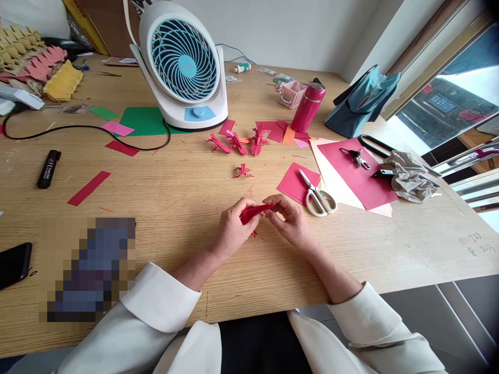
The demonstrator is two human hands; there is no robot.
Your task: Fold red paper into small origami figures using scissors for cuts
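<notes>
Red paper [254, 212]: above the desk [187, 182]
Left hand [237, 224]: fingers pinching its body
Right hand [289, 222]: fingers pinching its tip
Fold step: shaping, we judge
Next move: we likely need firm creasing

The surface [390, 246] has a light wood grain. Items resting directly on it: white fan [183, 65], rear; teal bag [360, 104], rear right; black marker [49, 169] and black phone [14, 264], left; red paper strip [89, 188], left of center; folded red figures [243, 170], forward of the fan.
</notes>
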